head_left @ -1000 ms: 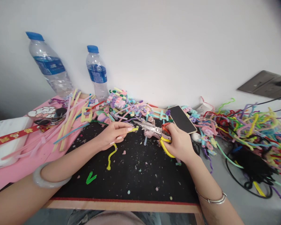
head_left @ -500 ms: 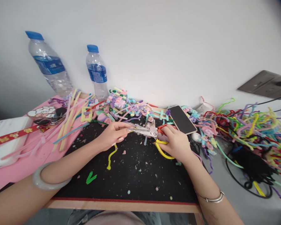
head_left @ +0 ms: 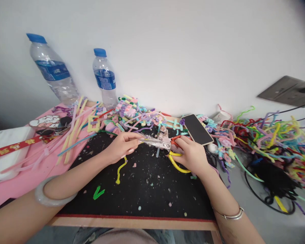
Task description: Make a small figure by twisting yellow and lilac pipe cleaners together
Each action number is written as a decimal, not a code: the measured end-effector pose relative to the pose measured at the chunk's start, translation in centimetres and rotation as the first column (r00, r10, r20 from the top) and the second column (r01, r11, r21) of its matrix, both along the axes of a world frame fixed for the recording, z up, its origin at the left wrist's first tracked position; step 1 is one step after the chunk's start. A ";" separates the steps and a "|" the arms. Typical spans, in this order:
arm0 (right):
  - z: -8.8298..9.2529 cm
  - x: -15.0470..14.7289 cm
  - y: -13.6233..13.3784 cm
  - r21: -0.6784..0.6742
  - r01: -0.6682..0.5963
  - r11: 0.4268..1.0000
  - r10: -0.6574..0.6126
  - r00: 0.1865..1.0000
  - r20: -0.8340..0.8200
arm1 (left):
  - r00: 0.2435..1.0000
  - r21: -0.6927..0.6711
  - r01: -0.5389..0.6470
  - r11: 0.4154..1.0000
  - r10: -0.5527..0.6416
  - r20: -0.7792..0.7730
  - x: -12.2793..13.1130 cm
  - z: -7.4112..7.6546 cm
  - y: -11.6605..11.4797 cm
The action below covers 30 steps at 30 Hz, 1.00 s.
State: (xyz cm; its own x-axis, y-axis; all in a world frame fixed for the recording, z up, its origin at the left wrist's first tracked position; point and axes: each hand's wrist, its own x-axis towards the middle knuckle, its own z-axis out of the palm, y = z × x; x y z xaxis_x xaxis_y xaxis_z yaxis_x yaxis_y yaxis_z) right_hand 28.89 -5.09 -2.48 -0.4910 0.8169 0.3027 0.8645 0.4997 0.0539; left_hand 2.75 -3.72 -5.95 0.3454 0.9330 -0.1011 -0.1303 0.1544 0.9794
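Note:
My right hand (head_left: 193, 152) is closed round the red and yellow handles of a pair of scissors (head_left: 164, 144). Their blades point left and reach the fingertips of my left hand (head_left: 124, 146). Between thumb and fingers, that hand pinches a yellow pipe cleaner (head_left: 120, 171), whose curled tail hangs below over the black mat (head_left: 132, 200). Its upper end lies at the blade tips, mostly hidden by fingers and metal. A bent green pipe cleaner piece (head_left: 98, 192) rests on the mat, nearer the front edge.
Behind my hands lies a heap of colourful pipe cleaner pieces (head_left: 132, 113), with a phone (head_left: 197, 129) beside it. Two water bottles (head_left: 104, 79) stand by the wall. More pipe cleaners (head_left: 277, 142) and a cable (head_left: 256, 196) are at right; a pink sheet (head_left: 5, 195) is at left.
Both hands, the scissors and the yellow pipe cleaner keep nearly the same place. Only a very slight shift of the whole view shows.

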 end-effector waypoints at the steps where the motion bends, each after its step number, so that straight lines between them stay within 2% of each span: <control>1: 0.0 0.0 0.0 -0.004 0.004 1.000 -0.004 1.000 0.002 | 1.000 -0.001 0.000 1.000 0.000 -0.003 0.0 0.0 0.0; 12: 0.2 -0.1 -0.1 -0.013 0.008 1.000 -0.008 1.000 -0.007 | 1.000 -0.017 0.004 1.000 -0.004 0.027 0.1 0.0 0.1; 23: 0.0 0.1 0.0 -0.014 -0.018 1.000 0.017 0.999 -0.043 | 0.998 -0.092 0.006 0.996 0.001 0.069 0.1 0.4 0.0; 30: -0.3 0.1 0.0 0.045 -0.011 0.999 0.012 1.000 -0.024 | 0.996 -0.090 0.023 0.996 -0.015 0.083 0.2 1.0 0.0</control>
